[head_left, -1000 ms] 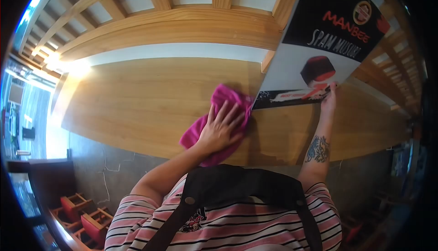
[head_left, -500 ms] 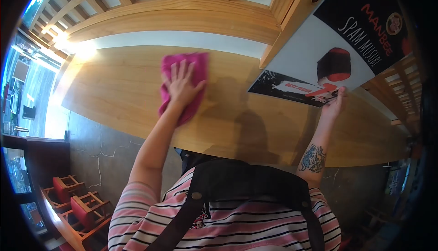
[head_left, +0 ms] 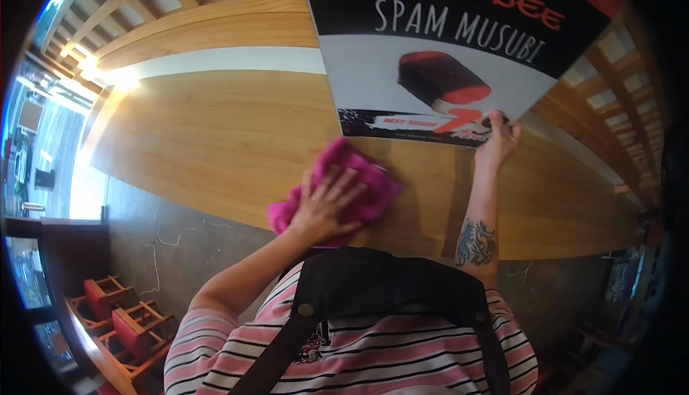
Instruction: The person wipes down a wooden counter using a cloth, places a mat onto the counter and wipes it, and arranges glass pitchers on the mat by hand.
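Note:
My left hand (head_left: 326, 208) lies with spread fingers on a crumpled magenta cleaning cloth (head_left: 375, 183), pressing it against the wooden counter (head_left: 208, 129) near its front edge. My right hand (head_left: 498, 140) grips the lower right edge of a poster (head_left: 366, 79), its thumb on the printed face. Raised above the counter, the poster is black and white with red lettering and a picture of spam musubi. Its upper edge runs out of view, and the fingers behind it are partly hidden.
Wooden lattice (head_left: 208, 21) rises along the counter's back edge, with more lattice at the right. Chairs with red backs (head_left: 133, 330) stand at the lower left on the grey floor (head_left: 179, 251). Bright light enters at the left.
My left hand has slid the cloth toward me and to the right, to the counter's front edge. My right hand has shifted the poster left and turned it more upright.

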Demonstrator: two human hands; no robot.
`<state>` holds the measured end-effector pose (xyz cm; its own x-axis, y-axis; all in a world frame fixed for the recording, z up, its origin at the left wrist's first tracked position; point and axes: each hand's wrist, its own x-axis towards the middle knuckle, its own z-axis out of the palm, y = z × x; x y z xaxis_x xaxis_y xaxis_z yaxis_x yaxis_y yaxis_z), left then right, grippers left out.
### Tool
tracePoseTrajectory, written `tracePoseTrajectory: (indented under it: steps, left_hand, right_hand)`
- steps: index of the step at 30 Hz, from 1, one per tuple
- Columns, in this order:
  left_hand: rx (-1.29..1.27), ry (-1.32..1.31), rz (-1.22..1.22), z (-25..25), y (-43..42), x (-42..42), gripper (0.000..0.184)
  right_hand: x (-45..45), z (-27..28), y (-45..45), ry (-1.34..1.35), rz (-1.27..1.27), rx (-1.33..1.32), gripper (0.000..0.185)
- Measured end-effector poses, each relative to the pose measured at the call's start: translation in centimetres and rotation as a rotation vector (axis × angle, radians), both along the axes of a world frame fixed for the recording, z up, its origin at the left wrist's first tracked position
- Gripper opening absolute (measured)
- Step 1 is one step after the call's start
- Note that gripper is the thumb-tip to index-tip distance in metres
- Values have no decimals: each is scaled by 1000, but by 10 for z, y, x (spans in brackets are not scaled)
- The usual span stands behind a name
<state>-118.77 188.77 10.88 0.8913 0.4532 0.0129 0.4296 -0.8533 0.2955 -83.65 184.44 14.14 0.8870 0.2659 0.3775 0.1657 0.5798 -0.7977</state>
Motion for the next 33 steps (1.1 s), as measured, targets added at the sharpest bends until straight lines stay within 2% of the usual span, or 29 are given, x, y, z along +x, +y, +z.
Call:
tracePoseTrajectory:
  steps: [3,5,9,16,18,19,20,21,23,26,27,29,33]
  left_hand:
    - [105,120,359,6,23,-47,79]
    - [95,131,353,2,18,-44,81]
    - [124,186,416,-4,16,-9,86]
    - [172,43,131,-10,26,123,84]
    - [172,3,-92,-10,-5,169,83]
    - [125,-127,-225,-20,-21,190,82]
    - [82,-16,-357,-8,-36,207,85]
    - [100,-96,-422,-13,-45,221,85]
    - [46,-165,-379,-13,-45,247,85]
    - [110,-75,-141,-15,-14,272,85]
    - [160,-83,-6,-34,40,268,85]
    - [86,-94,76,-45,60,264,87]
    - [75,87,142,-45,120,245,87]
  right_hand:
    - [-3,-9,14,92,-15,19,31]
    - [2,-21,19,106,-51,-6,31]
    - [-12,0,22,132,-63,18,32]
    - [2,65,-40,102,-201,102,32]
    - [15,72,-78,65,-284,66,26]
    - [14,78,-96,29,-317,70,24]
    - [7,88,-110,53,-398,48,24]
    - [8,90,-128,72,-469,68,24]
    - [12,86,-176,49,-515,11,23]
    - [-9,101,-225,49,-723,-35,23]
    - [-7,89,-202,73,-771,-52,23]
    - [-4,81,-245,89,-856,-40,23]
    - [0,65,-243,111,-929,-165,22]
